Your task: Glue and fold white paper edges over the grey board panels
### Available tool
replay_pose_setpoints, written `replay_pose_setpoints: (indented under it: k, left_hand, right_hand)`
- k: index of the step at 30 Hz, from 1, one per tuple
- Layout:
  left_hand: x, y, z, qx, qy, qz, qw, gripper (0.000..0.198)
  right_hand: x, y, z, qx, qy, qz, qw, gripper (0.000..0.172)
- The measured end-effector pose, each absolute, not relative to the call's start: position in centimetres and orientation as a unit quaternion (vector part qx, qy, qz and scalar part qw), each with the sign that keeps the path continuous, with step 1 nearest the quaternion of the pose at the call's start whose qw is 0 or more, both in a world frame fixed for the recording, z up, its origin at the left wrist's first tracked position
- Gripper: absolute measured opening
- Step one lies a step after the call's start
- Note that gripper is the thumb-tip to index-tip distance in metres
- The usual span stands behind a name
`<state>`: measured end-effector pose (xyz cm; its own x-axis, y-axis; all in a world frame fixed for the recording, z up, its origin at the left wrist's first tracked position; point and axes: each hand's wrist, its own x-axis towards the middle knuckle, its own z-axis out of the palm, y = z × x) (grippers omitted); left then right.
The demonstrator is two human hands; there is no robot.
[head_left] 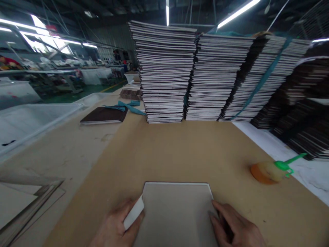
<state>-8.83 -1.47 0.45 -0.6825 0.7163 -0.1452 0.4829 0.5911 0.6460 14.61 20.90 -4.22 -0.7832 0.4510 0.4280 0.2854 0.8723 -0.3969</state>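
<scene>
A flat grey-beige panel (pixel 177 212) with a thin white and dark edge lies on the brown table surface, its near end cut off by the frame. My left hand (pixel 119 223) is closed around a small white flat piece (pixel 134 212) and touches the panel's left edge. At the right edge, my right hand (pixel 235 224) pinches the panel between thumb and fingers.
Tall stacks of dark-covered panels (pixel 167 75) stand at the back, one tied with a teal strip. A bottle with orange liquid (pixel 267 171) and green nozzle lies right. A dark panel (pixel 105 115) is back left, beside white bins (pixel 38 116). Sheets (pixel 15 202) lie front left.
</scene>
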Motion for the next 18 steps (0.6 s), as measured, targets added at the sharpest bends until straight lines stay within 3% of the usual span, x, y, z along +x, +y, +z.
replay_pose_setpoints:
  k: [5, 8, 11, 14, 18]
  left_hand:
    - [-8.8, -1.1, 1.2, 0.315, 0.884, 0.288, 0.193, 0.038]
    - [-8.8, -1.2, 1.0, 0.366, 0.868, 0.296, 0.158, 0.027]
    - [-8.8, -1.2, 0.7, 0.433, 0.833, 0.302, 0.164, 0.023]
    - [-8.5, -1.1, 1.4, 0.489, 0.817, 0.253, 0.17, 0.033]
    - [-6.9, -0.6, 3.5, 0.509, 0.839, 0.126, 0.146, 0.059]
  right_hand:
    - [14.0, 20.3, -3.4, -0.239, -0.929, 0.131, 0.251, 0.021]
    - [13.7, 19.8, -2.9, -0.262, -0.931, 0.127, 0.221, 0.016]
    - [13.6, 19.5, -1.7, -0.156, -0.953, 0.118, 0.231, 0.03]
    - [13.5, 19.4, -0.3, -0.067, -0.969, 0.131, 0.198, 0.047]
    - [13.1, 19.2, -0.4, -0.078, -0.977, 0.123, 0.159, 0.035]
